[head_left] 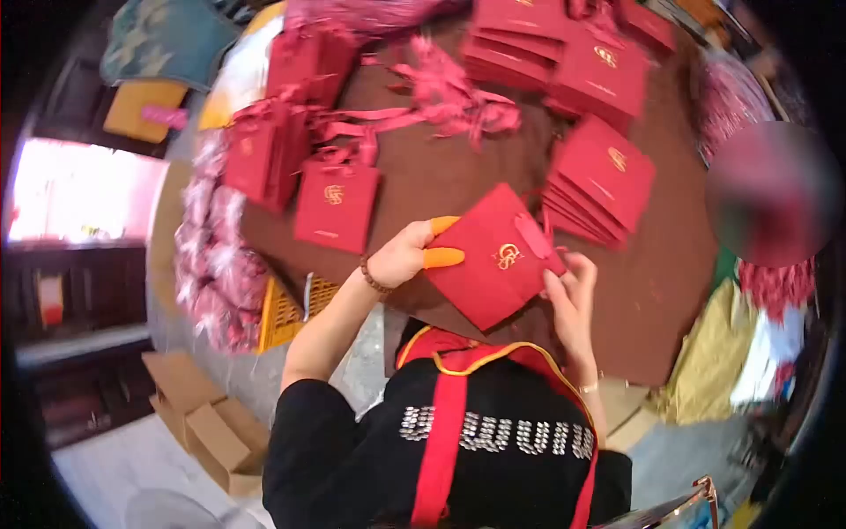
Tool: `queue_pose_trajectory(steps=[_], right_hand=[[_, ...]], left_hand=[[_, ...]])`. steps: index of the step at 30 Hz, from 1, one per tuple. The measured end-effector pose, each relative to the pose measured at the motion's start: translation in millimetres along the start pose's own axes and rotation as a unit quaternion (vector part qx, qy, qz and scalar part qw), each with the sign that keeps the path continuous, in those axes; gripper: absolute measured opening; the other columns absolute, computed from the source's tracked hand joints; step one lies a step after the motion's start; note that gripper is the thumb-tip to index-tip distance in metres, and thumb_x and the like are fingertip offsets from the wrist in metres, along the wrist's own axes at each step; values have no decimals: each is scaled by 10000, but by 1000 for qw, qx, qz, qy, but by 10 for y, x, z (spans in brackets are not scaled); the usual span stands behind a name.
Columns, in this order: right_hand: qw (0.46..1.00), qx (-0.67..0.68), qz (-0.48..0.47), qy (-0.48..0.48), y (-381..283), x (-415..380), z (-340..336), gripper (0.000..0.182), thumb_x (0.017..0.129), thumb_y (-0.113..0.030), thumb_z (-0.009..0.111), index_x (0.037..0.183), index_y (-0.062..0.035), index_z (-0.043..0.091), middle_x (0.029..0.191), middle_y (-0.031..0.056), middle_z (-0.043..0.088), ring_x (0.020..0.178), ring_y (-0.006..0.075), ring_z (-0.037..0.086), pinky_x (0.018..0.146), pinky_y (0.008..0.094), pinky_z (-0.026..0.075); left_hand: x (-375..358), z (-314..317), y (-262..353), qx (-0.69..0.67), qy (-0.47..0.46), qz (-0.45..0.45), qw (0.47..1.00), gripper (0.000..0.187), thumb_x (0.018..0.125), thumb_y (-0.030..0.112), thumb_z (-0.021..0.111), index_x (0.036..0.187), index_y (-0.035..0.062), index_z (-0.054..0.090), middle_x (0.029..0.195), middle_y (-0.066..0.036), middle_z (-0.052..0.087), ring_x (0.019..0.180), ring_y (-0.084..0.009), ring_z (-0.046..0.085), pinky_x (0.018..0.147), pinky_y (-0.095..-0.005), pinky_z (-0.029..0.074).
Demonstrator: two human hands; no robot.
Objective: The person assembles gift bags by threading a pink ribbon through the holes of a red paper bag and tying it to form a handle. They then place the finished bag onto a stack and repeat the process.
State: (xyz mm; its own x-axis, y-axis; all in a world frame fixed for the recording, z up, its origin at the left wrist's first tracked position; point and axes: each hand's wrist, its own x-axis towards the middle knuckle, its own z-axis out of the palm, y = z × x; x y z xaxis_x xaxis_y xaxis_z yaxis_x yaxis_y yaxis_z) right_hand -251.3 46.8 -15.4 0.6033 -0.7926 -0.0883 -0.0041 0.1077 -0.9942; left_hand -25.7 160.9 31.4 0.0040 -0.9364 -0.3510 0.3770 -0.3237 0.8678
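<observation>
A red paper gift bag with a gold emblem is held between my two hands above the brown table. My left hand, with orange finger covers on two fingers, pinches the bag's left edge. At the top end of the bag, my right hand has its fingers closed by the pink ribbon. Another red bag with ribbon handles lies to the left. A fanned stack of red bags lies just beyond my right hand.
A loose heap of pink ribbons lies mid-table on the brown cloth. More bag stacks are at the back. Plastic-wrapped bundles and a yellow crate stand left; a cardboard box is on the floor.
</observation>
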Motion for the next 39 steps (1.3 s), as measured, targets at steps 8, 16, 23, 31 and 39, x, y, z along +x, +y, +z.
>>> queue_pose_trajectory(steps=[8,16,23,31,39], right_hand=[[995,48,77,-32,19,-56,-37,214,900,-57,522,1097,-64,438,721,4,514,675,70,473,640,200,383],[993,-29,89,-74,71,-37,54,93,878,-50,559,965,-42,530,731,-19,528,692,54,501,650,195,414],[991,-51,95,-75,-32,-16,-93,74,878,-47,556,948,-35,537,746,-12,535,682,57,506,642,196,420],[972,67,-67,213,-185,243,-583,78,867,-74,578,928,-41,543,727,-23,507,634,47,456,562,194,351],[957,-81,-52,273,-135,682,-724,415,880,-231,575,1199,16,479,1184,114,514,1065,181,507,910,305,421]], left_hand=[[-963,-504,791,311,346,154,872,457,827,47,622,1248,-44,468,1110,-51,586,983,-94,513,847,-254,429],[-833,-753,193,773,376,15,510,471,743,174,631,1179,49,506,1085,-138,543,857,-296,548,706,-404,464],[-597,-657,-64,777,400,-33,485,491,767,325,643,1172,77,518,1097,-114,518,860,-255,551,698,-396,415],[227,67,275,661,317,177,657,322,810,247,622,1083,78,599,989,-78,616,888,-259,578,774,-377,420],[1547,356,156,466,281,241,804,409,877,305,566,1142,-6,558,1100,-188,577,1038,-306,551,878,-363,426]])
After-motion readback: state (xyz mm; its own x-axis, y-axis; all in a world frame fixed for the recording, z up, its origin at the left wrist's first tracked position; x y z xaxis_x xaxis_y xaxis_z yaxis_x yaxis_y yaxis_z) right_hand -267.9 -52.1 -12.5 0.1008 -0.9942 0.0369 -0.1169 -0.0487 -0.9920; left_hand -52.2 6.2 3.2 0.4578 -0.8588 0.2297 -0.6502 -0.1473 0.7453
